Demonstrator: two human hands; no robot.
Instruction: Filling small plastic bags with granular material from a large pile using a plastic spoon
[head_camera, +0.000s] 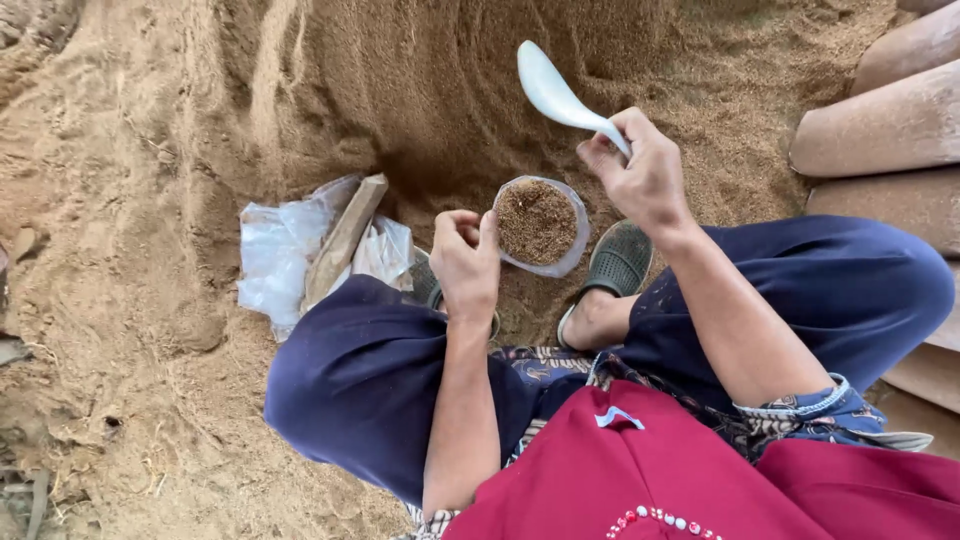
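Note:
My left hand (466, 262) grips the rim of a clear plastic bag (560, 262) filled with brown sawdust-like material, holding it upright in front of my knees. My right hand (640, 175) holds a white plastic spoon (551, 91) by its handle, the bowl raised up and to the left, above the brown pile. The spoon's bowl looks empty. I am squatting, with my dark blue trousers and green shoes (620, 260) just below the bag.
A large heap of brown sawdust (420, 90) fills the ground ahead, with a scooped hollow behind the bag. Several flat clear plastic bags and a brown paper piece (320, 245) lie at left. Filled brown cylindrical bags (880, 125) are stacked at right.

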